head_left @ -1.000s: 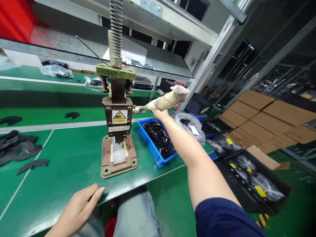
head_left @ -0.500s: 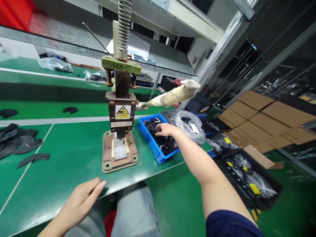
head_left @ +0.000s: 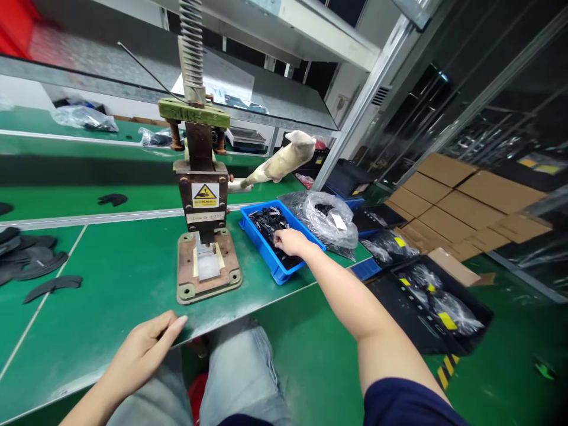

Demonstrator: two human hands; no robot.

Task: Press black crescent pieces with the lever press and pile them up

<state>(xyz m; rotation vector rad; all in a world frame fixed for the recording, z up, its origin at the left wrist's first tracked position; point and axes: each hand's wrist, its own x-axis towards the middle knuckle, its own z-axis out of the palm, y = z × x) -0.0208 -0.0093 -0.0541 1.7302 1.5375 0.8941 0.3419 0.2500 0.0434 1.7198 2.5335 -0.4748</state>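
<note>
My right hand [head_left: 290, 242] reaches into a blue tray [head_left: 276, 273] of small black parts [head_left: 267, 223]; its fingers are pinched together among the parts, and what they hold is too small to name. My left hand [head_left: 148, 343] rests at the front edge of the green table [head_left: 133, 272], fingers curled, the thumb pointing right; the inside of that hand is hidden. Between the hands stands a hand press [head_left: 202, 195] with a wrapped lever [head_left: 284, 163]. Under its ram, a metal fixture [head_left: 207, 265] sits on the base plate [head_left: 184, 277].
Curved black pieces [head_left: 33, 257] lie in a pile at the left. A plastic-wrapped roll [head_left: 337, 228] is behind the tray. Black crates with bagged items [head_left: 448, 307] and cardboard boxes [head_left: 465, 210] stand at the right. A shelf [head_left: 284, 97] runs above the table.
The view has shifted, so the press and tray appear further left. My right hand has moved toward the front part of the tray. My left hand stays at the table edge.
</note>
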